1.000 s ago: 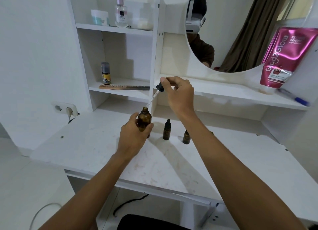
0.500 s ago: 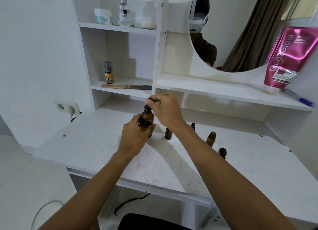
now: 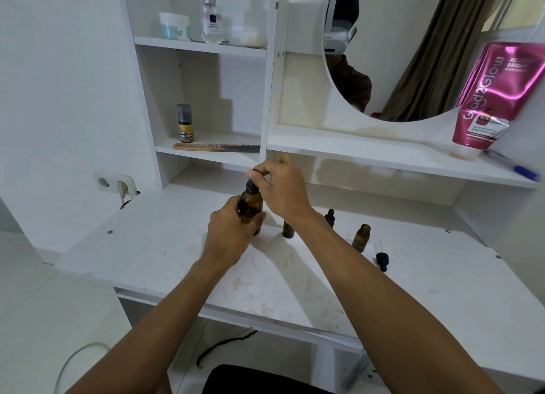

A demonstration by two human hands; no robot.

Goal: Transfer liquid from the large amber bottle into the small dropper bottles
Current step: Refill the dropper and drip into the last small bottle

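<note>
Left hand [image 3: 233, 234] steadies the large round amber glass bottle [image 3: 250, 206]; right hand [image 3: 283, 190] pinches its black rubber dropper cap [image 3: 252, 186].
The left hand's fingers curl round the bottle, upright over the scuffed white tabletop [image 3: 165, 246]. To draw well, hold the smooth glass firm, squeeze the soft bulb fully, then lift straight. An uncapped small amber dropper bottle [image 3: 361, 237] waits to the right, with a loose black dropper [image 3: 382, 259] lying near.

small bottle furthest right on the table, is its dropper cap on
No, the small bottle stands with its neck open, and a loose dropper cap lies on the table beside it.
</note>
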